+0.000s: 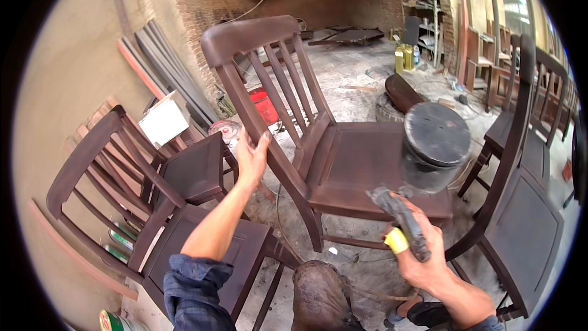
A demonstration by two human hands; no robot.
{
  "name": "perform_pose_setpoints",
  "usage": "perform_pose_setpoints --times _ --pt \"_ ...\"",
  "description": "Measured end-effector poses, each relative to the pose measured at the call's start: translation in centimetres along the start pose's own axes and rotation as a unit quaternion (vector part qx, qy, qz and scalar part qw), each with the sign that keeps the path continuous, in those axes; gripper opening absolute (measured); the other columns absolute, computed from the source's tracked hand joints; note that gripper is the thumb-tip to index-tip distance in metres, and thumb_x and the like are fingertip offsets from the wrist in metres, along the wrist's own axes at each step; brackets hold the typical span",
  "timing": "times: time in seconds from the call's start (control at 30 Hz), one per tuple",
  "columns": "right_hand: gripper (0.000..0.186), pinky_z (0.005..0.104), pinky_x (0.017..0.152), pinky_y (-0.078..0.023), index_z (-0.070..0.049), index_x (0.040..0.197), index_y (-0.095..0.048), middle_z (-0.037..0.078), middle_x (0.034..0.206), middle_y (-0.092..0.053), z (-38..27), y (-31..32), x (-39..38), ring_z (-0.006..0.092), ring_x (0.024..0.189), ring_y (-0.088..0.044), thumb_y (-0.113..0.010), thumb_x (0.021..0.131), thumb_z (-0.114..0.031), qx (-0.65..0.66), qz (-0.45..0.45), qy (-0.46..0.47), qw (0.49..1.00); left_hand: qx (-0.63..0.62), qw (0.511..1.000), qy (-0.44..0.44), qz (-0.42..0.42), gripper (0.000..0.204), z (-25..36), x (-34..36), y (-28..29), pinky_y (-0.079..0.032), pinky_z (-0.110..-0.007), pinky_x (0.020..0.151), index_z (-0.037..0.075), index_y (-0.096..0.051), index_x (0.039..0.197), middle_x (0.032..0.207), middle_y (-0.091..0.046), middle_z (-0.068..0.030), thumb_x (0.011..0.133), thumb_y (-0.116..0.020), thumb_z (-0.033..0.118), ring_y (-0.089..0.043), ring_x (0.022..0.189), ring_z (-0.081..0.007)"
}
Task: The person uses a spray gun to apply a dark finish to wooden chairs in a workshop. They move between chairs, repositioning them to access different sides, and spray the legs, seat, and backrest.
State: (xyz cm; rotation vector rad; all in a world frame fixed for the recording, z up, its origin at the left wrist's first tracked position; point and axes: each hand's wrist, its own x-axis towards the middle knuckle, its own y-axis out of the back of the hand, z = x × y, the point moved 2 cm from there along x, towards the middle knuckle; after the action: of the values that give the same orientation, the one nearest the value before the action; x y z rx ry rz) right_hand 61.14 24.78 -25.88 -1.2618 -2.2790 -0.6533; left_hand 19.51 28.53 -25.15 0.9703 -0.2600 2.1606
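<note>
A dark brown wooden chair (352,159) with a slatted back stands in front of me, its back toward the left. My left hand (251,162) is at the outer edge of its back post; the fingers point up, apart from the thumb, which appears to touch the post. In my right hand (425,254) is a dark grey, stained hand tool (401,217) with a yellow part near its lower end. I cannot make out its exact kind. It is over the near right side of the seat. A round, dark-topped container (437,135) stands on the seat's right part.
Another dark chair (211,251) stands close at left, with one more behind it. Several chairs, including a near one (523,233), crowd the right. A red bucket (264,107) is behind the middle chair. A hose (278,214) runs over the floor; planks lean on the left wall.
</note>
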Motion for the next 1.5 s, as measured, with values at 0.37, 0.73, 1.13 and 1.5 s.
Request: perform_pose_setpoints --times 0.37,0.73,1.13,1.5 --pt "0.047 0.0334 0.098 -0.049 0.007 0.127 -0.054 0.025 0.139 -0.057 -3.5 -7.6 4.2 0.0366 0.124 -0.062 -0.065 0.082 0.01 -0.041 -0.038 0.097 0.994 0.091 0.991 0.098 -0.013 0.098 3.7 -6.6 1.9 -0.028 -0.04 0.118 -0.007 -0.006 0.156 0.157 -0.024 -0.0299 0.092 -0.072 0.026 -0.031 0.144 -0.0345" --pt "0.05 0.0234 0.079 -0.047 0.002 0.14 -0.051 0.005 0.108 -0.065 1.2 -9.5 5.0 0.0063 0.088 -0.056 -0.06 0.09 0.002 -0.008 -0.037 0.008 0.999 0.175 0.779 -0.227 -0.557 0.046 9.5 -27.8 2.7 -0.029 -0.056 0.118 0.001 -0.06 0.127 0.134 -0.057 -0.016 0.095 -0.064 0.035 -0.047 0.134 -0.0317" --pt "0.054 0.0288 0.095 -0.045 0.002 0.14 -0.05 0.014 0.125 -0.062 4.1 -8.7 4.6 0.016 0.114 -0.057 -0.056 0.086 0.005 0.009 -0.055 -0.05 0.997 0.074 0.786 -0.289 -0.541 0.036 6.9 -27.4 0.1 -0.042 -0.047 0.106 0.001 -0.067 0.109 0.109 -0.065 -0.014 0.089 -0.068 0.031 -0.061 0.109 -0.0279" --pt "0.053 0.0219 0.074 -0.048 0.002 0.144 -0.045 0.0 0.096 -0.063 1.6 -7.9 9.5 0.0047 0.082 -0.056 -0.059 0.094 -0.003 0.002 -0.043 0.11 0.993 0.074 0.8 -0.296 -0.516 0.032 6.8 -27.6 -0.3 -0.043 -0.047 0.107 0.002 -0.068 0.106 0.108 -0.066 -0.0123 0.089 -0.069 0.029 -0.061 0.11 -0.0279"
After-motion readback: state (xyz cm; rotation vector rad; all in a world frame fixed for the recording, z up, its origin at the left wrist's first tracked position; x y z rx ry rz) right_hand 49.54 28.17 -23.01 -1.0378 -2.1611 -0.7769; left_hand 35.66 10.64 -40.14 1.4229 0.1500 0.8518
